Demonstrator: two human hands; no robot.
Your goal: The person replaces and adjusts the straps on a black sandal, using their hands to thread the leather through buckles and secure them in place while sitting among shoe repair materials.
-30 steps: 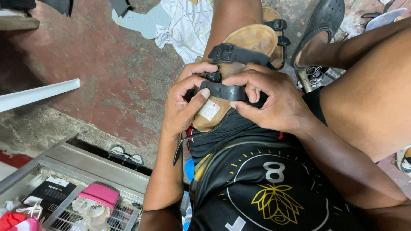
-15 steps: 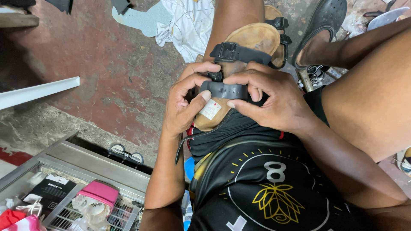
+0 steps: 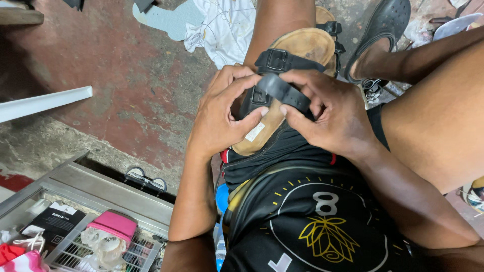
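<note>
Your left hand (image 3: 219,113) and right hand (image 3: 327,108) pinch the sandal's (image 3: 302,45) black buckle strap (image 3: 282,90) — both closed on it. Footbed likely stiff and light, strap pliable — grip near the buckle.

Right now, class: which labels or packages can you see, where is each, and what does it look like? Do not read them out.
Label: small white rectangle stuck on the tan sandal footbed, beside the left hand thumb.
Black package: flat, white-marked, in the glass case at lower left.
Pink package: soft, rounded, beside the black one.
</note>
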